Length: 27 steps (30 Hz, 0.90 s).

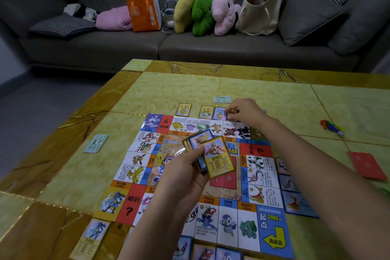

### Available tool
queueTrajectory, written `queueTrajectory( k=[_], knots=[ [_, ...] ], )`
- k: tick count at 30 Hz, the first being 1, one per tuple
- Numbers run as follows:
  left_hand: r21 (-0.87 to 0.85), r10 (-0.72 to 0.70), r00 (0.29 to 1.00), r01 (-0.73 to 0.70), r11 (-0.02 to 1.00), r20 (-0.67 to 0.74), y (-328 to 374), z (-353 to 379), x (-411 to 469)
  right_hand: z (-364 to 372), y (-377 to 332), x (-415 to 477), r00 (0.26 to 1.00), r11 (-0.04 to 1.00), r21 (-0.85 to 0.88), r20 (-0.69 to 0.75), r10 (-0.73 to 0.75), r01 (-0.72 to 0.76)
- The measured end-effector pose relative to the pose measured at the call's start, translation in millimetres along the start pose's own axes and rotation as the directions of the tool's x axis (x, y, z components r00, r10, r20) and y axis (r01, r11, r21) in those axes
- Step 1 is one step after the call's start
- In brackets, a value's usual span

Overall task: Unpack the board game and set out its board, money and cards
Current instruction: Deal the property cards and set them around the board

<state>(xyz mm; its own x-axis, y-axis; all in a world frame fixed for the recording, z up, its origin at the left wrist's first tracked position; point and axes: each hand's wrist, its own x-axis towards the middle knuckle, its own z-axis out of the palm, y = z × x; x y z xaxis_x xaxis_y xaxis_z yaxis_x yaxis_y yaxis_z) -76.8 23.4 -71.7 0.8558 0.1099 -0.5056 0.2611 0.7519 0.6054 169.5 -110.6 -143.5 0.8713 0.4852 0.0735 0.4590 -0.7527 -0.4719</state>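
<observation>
Flat on the table (179,88): game board (147,160). Left hand (185,177), fingers curled, grips fanned property cards (219,156) above board centre. Right hand (247,112) pinches single card (231,113) at board's far edge. Banknotes (96,143) lie left of board

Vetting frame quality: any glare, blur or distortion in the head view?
Head view: dim, even light; wide-angle bows the grey fabric sofa; sheen on the glossy paper game board beside the left hand's fanned picture cards; right hand's pinched card looks soft.
</observation>
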Motion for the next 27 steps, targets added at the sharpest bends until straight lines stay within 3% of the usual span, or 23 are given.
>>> queueTrajectory(
  k=[3, 8, 27],
  knots=[
    [-0.005, 0.008, 1.0, -0.008, 1.0, -0.003, 1.5, -1.1, -0.1, 1.1, 0.5, -3.8, 0.999, 0.999, 0.034, -0.005, -0.035, 0.035],
    [0.003, 0.008, 1.0, -0.008, 1.0, 0.002, 1.1, -1.9, 0.2, 4.3, 6.0, -1.1, 0.997, 0.996, -0.056, 0.01, -0.072, 0.072],
    [0.018, 0.018, 1.0, -0.018, 1.0, -0.004, 4.2, -4.3, 0.1, 1.6, -0.7, -4.7, 0.999, 0.991, -0.128, 0.008, -0.031, 0.032]
  ],
)
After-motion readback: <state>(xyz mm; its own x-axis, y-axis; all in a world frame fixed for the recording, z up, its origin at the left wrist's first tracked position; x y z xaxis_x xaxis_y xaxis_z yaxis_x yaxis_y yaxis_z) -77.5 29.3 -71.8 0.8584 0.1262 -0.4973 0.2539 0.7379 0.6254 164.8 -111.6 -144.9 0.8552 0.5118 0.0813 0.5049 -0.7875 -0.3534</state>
